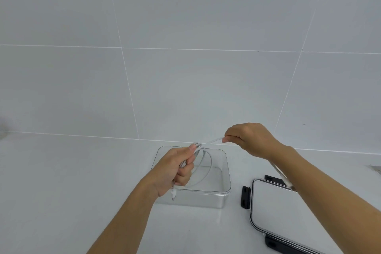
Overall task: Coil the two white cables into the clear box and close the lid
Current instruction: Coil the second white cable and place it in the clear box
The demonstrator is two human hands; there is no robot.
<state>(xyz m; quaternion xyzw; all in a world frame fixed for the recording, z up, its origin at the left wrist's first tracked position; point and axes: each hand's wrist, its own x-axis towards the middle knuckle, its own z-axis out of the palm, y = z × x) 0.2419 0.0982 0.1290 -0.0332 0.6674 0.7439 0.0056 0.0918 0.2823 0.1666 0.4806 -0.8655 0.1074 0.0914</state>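
My left hand (177, 168) grips several loops of a white cable (206, 163) above the open clear box (223, 173). One plug end hangs below that fist near the box's front left corner. My right hand (247, 139) pinches a straight stretch of the same cable, up and to the right of the left hand. A further strand runs down behind my right forearm toward the lid (274, 208). I can make out nothing lying inside the box. The lid, clear with black clasps, lies flat to the right of the box.
Everything stands on a white counter (61, 181) backed by a white tiled wall (185, 68). A small edge of some object (376, 168) shows at the far right border.
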